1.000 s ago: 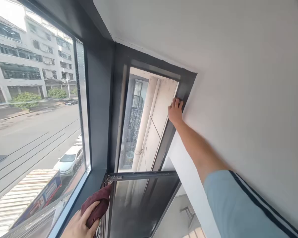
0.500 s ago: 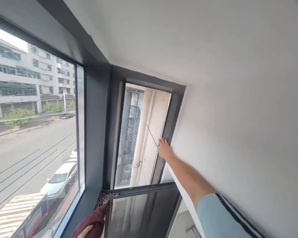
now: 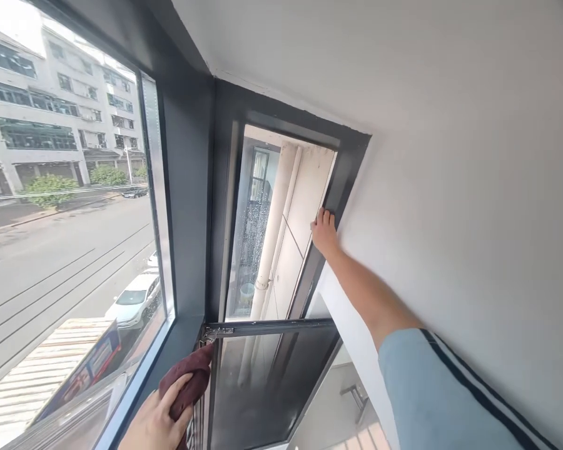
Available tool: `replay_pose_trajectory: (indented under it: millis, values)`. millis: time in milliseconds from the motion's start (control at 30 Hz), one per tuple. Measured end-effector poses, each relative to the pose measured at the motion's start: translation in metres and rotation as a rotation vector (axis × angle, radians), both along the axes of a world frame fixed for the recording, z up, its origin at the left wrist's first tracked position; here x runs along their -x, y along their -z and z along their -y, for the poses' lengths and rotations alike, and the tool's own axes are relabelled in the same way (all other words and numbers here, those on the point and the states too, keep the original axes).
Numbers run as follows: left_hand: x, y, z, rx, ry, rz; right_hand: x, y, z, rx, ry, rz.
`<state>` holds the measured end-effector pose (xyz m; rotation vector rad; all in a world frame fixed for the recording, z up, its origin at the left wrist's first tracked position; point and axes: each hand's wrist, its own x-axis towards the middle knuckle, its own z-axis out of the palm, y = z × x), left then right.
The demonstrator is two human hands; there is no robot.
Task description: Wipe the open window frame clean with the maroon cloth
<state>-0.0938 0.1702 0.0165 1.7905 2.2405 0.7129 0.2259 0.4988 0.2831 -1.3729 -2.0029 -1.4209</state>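
A maroon cloth (image 3: 190, 381) is bunched in my left hand (image 3: 157, 419), fingers wrapped round it. The cloth's upper end touches the side of the opening, just below a metal hinge (image 3: 219, 332) at the corner of the open window sash (image 3: 267, 400). My right arm reaches up, and my right hand (image 3: 325, 234) has its fingers curled over the inner edge of the dark window frame (image 3: 349, 169). Its thumb is hardly visible. Between the two hands runs the sash's dark top rail (image 3: 281, 326).
On the left a large window pane (image 3: 75, 250) looks onto a street with parked cars. A dark corner post (image 3: 187, 206) separates it from the opening. Outside are a pale drainpipe (image 3: 274, 219) and a bucket (image 3: 247, 292). A white wall (image 3: 460, 206) fills the right.
The view has shifted so the frame and sash sit higher. My right hand keeps to the frame edge, a bit higher up. More of my left hand and the cloth shows.
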Motion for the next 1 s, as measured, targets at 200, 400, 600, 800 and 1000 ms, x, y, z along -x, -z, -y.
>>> replay_pose_trajectory:
  millis: [200, 400, 600, 800, 1000]
  values:
    - [-0.004, -0.01, 0.008, 0.059, -0.041, 0.104, 0.004, 0.183, 0.014, 0.439, 0.047, 0.003]
    - [-0.008, -0.013, 0.01, 0.076, -0.021, 0.08, 0.013, 0.279, 0.021, 0.703, 0.142, 0.123]
    - [-0.011, -0.014, 0.007, 0.035, -0.007, 0.074, 0.009, 0.2, 0.009, 0.728, 0.073, 0.309]
    - [-0.013, -0.02, 0.011, 0.032, -0.056, 0.062, -0.004, 0.137, -0.013, 0.755, 0.05, 0.395]
    - [-0.003, -0.008, 0.017, 0.038, 0.046, -0.022, 0.01, 0.223, 0.008, 0.91, 0.015, 0.481]
